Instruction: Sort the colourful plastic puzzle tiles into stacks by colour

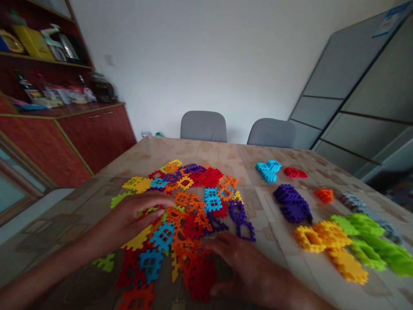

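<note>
A loose pile of flat, notched plastic building pieces (190,219) in red, orange, yellow, blue, purple and green is spread across the table. Over its left side reaches my left hand (138,215), fingers stretched out and thumb slightly apart, with no piece visible in it. My right hand (241,262) lies low at the pile's near right edge, its thumb and fingers apart beside a red square piece (202,277). Whether its fingertips touch the orange pieces there I cannot tell. Near my left hand are a blue window piece (163,235) and a yellow piece (138,240).
Sorted by colour, stacks stand on the right: light blue (268,170), red (295,172), purple (292,204), orange (323,195), yellow (332,245), green (371,241) and grey (371,215). Two grey chairs (203,126) stand behind the table (232,150).
</note>
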`<action>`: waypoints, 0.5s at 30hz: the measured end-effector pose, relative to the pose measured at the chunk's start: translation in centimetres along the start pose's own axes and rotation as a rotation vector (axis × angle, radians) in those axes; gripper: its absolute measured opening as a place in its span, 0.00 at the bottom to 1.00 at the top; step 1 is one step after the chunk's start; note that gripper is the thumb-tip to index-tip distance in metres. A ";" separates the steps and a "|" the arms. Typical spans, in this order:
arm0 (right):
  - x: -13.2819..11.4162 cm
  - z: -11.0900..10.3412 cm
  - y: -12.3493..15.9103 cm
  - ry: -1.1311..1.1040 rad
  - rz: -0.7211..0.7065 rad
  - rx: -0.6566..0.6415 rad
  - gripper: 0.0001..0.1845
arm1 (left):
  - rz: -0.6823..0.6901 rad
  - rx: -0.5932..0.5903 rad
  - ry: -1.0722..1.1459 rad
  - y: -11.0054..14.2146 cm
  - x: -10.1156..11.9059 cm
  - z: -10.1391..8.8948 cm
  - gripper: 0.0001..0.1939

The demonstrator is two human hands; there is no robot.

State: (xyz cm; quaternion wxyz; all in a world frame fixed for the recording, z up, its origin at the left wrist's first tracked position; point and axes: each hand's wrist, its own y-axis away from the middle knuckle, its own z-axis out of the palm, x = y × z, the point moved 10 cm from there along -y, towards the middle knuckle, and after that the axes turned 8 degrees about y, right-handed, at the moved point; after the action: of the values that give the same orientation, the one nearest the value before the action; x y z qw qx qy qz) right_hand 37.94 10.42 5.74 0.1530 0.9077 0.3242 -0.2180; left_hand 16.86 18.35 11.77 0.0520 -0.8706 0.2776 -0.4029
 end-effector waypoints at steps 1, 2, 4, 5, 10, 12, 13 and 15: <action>-0.2 0.7 -0.2 -0.006 -0.005 0.005 0.45 | -0.006 0.009 -0.014 0.3 -0.6 -0.7 0.13; -0.4 1.2 -0.4 0.002 -0.003 0.012 0.49 | -0.009 0.017 -0.029 0.6 -1.3 -1.3 0.12; -0.6 2.0 -0.8 0.057 0.018 0.031 0.53 | -0.012 0.014 -0.059 0.8 -2.3 -2.1 0.12; -0.7 2.3 -1.0 0.096 0.027 0.035 0.54 | -0.014 0.004 -0.069 0.9 -2.7 -2.3 0.12; -1.0 2.5 -1.2 0.167 0.028 -0.004 0.47 | -0.047 -0.114 -0.047 1.0 -3.1 -1.3 0.13; -1.0 1.8 -0.8 0.161 0.024 -0.017 0.41 | -0.056 -0.163 -0.030 1.1 -2.9 -0.5 0.13; -1.0 1.4 -0.5 0.166 0.021 -0.027 0.40 | -0.056 -0.178 -0.023 1.2 -2.8 -0.2 0.13; -0.8 0.5 0.2 0.180 0.018 -0.054 0.40 | -0.046 -0.185 -0.017 1.3 -2.6 0.7 0.14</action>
State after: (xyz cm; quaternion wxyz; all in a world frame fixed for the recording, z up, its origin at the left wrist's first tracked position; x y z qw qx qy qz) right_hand 37.34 9.68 5.78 0.1495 0.9221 0.3343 -0.1254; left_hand 15.42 18.56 9.18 -0.0352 -0.8812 0.2932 -0.3691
